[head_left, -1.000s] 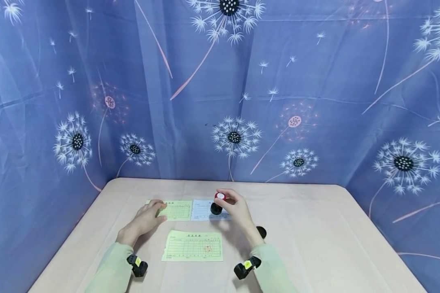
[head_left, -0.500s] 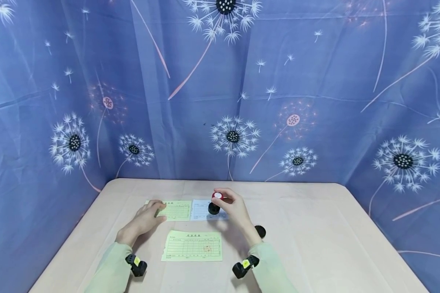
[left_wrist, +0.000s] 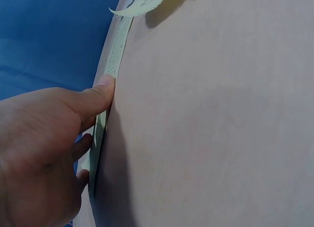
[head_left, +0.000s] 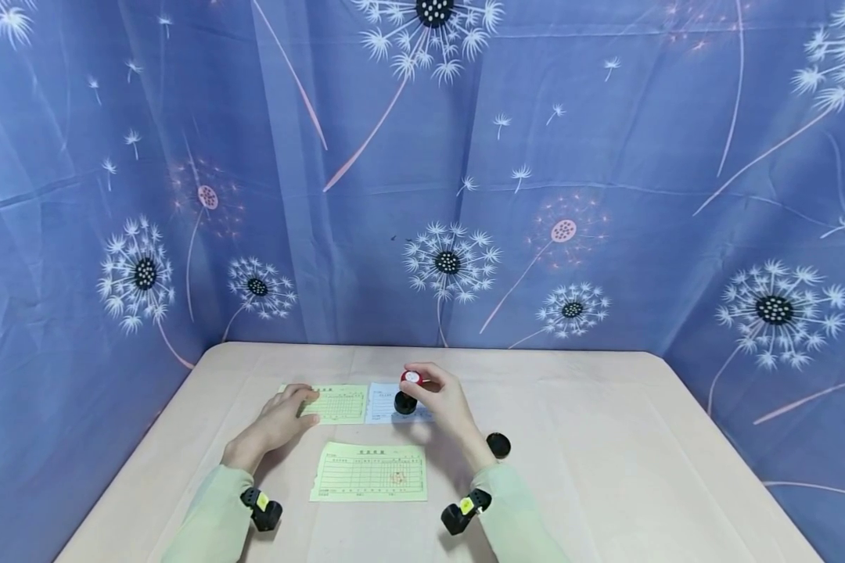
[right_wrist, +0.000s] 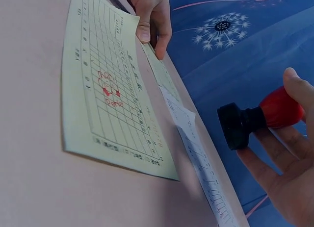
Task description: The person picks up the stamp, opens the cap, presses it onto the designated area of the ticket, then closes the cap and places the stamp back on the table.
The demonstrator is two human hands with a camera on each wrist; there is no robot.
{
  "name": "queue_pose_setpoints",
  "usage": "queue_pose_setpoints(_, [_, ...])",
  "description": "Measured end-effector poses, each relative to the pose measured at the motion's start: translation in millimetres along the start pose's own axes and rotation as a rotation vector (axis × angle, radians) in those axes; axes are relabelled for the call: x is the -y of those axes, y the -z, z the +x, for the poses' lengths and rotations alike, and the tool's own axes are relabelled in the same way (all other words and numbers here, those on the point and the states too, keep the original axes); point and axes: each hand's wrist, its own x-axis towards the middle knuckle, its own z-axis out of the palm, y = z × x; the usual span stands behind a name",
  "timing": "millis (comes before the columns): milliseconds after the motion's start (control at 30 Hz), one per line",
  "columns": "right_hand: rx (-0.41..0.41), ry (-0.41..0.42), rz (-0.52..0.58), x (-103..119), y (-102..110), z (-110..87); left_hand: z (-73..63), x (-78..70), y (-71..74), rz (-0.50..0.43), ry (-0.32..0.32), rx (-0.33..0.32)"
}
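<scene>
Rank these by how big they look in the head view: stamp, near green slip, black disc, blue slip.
Largest to smallest:
1. Near green slip
2. Blue slip, partly covered
3. Stamp, partly covered
4. Black disc

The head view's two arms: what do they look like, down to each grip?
The left sleeve and right sleeve are pale green. Each carries a blocky black device with a yellow patch. The left grip and right grip are gloveless.

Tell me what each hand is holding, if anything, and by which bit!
The right hand holds a stamp by its red handle. The left hand just rests on the green slip farther back.
</scene>
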Motion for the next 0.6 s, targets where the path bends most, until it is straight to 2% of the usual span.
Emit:
queue_pose_setpoints(200, [0.023, -0.001, -0.024, 22, -1, -10.7, 0.5, 0.3, -0.3, 0.008, -0.001, 0.002])
queue_pose_setpoints(433, [0.024, 0.009, -0.021, 24, -5, -10.6, -0.8, 0.5, 0.1, 0.01, -0.002, 0.005])
queue_pose_setpoints(600, [0.055, 0.002, 0.007, 21, -8, -8.2, -0.5, 1.9, -0.5, 0.008, -0.016, -0.002])
